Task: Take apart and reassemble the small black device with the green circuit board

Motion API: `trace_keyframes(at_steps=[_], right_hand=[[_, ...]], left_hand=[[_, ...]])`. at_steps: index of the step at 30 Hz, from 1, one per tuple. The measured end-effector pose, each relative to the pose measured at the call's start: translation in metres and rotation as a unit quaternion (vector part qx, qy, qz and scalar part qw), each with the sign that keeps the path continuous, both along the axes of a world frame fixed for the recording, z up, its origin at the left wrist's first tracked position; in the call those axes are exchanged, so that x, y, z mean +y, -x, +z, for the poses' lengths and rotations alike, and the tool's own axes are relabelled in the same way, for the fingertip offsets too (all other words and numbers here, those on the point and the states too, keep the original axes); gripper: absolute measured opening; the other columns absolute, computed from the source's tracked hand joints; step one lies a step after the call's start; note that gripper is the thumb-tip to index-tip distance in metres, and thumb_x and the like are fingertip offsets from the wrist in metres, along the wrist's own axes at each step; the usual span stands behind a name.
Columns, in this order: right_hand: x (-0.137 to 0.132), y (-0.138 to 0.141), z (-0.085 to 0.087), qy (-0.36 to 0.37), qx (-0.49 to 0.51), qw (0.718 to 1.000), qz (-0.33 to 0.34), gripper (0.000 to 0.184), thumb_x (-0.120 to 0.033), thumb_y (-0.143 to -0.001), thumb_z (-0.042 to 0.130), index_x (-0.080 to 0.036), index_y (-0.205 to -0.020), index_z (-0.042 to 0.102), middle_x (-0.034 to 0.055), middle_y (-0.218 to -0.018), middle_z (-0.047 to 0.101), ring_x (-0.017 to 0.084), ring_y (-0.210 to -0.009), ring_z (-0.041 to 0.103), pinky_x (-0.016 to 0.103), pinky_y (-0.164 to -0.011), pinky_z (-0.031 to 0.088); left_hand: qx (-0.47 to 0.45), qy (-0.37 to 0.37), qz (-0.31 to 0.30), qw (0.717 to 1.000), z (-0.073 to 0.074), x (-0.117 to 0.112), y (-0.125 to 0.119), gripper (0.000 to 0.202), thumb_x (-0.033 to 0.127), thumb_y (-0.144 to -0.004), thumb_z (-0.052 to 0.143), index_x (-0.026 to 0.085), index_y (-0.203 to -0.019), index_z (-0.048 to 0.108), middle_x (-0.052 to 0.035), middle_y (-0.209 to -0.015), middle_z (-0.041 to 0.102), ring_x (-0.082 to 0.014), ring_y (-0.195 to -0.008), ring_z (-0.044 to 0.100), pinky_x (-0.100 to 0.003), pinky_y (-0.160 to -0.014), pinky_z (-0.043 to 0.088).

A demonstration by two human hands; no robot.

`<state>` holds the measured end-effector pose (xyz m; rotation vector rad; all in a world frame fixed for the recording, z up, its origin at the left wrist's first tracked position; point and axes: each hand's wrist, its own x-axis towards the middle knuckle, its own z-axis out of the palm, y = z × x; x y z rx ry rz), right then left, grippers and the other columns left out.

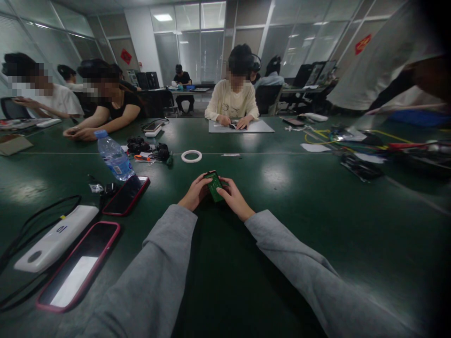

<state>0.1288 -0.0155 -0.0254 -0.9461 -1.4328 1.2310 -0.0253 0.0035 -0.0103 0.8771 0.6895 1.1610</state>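
Note:
My left hand (195,192) and my right hand (233,197) meet over the dark green table (282,211), both in grey sleeves. Between them they grip a small green circuit board (214,186), tilted up off the table. The left fingers curl round its left edge and top corner. The right fingers close on its right edge. A white ring (191,156) lies on the table a little beyond the hands.
To my left lie a water bottle (115,158), a red-cased phone (126,195), a pink-cased phone (79,265) and a white power bank (56,237) with black cable. Small tools (151,152) sit beyond. Other people sit along the far and left sides; cables clutter the right.

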Motion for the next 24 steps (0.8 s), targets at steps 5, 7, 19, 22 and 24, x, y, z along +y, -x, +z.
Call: trace_keyframes(at_steps=[5, 7, 19, 22, 24], right_hand=[[0.0006, 0.0002, -0.0002, -0.006, 0.001, 1.000, 0.001, 0.050, -0.042, -0.078, 0.063, -0.021, -0.120, 0.044, 0.0085, -0.120, 0.056, 0.021, -0.110, 0.056, 0.040, -0.096, 0.047], [0.0008, -0.0001, -0.0005, -0.008, 0.001, 1.000, 0.001, 0.050, -0.042, -0.078, 0.063, -0.021, -0.119, 0.044, 0.0082, -0.120, 0.056, 0.021, -0.111, 0.056, 0.039, -0.096, 0.047], [0.0007, -0.0014, -0.0020, -0.011, -0.009, 1.000, 0.003, 0.051, -0.042, -0.080, 0.062, -0.021, -0.122, 0.043, 0.0088, -0.124, 0.055, 0.020, -0.113, 0.056, 0.039, -0.097, 0.047], [0.0010, -0.0010, -0.0016, -0.015, -0.009, 1.000, -0.002, 0.051, -0.043, -0.079, 0.063, -0.021, -0.121, 0.044, 0.0088, -0.125, 0.054, 0.020, -0.113, 0.056, 0.039, -0.098, 0.046], [0.0009, -0.0007, -0.0013, -0.016, -0.009, 1.000, -0.002, 0.051, -0.043, -0.079, 0.063, -0.021, -0.121, 0.044, 0.0087, -0.124, 0.055, 0.020, -0.112, 0.056, 0.039, -0.099, 0.046]], left_hand=[[0.002, 0.000, 0.002, 1.000, -0.0001, 0.0001, 0.0001, 0.044, 0.025, -0.073, 0.068, 0.020, -0.116, 0.061, -0.0060, -0.108, 0.067, -0.0168, -0.091, 0.063, -0.027, -0.079, 0.048], [-0.001, 0.000, 0.000, 1.000, 0.0005, -0.0004, 0.0003, 0.044, 0.025, -0.073, 0.068, 0.020, -0.116, 0.061, -0.0062, -0.108, 0.068, -0.0172, -0.092, 0.063, -0.028, -0.081, 0.047], [-0.008, -0.003, -0.010, 1.000, -0.0020, 0.0018, 0.0014, 0.042, 0.026, -0.075, 0.065, 0.020, -0.116, 0.061, -0.0057, -0.108, 0.067, -0.0159, -0.089, 0.062, -0.027, -0.078, 0.048], [-0.010, -0.005, -0.008, 1.000, -0.0039, 0.0029, 0.0009, 0.042, 0.025, -0.075, 0.065, 0.020, -0.116, 0.061, -0.0051, -0.107, 0.068, -0.0154, -0.088, 0.062, -0.027, -0.078, 0.048], [-0.011, -0.005, -0.007, 1.000, -0.0045, 0.0033, 0.0006, 0.042, 0.026, -0.074, 0.066, 0.020, -0.115, 0.061, -0.0050, -0.106, 0.068, -0.0158, -0.089, 0.063, -0.027, -0.079, 0.047]])
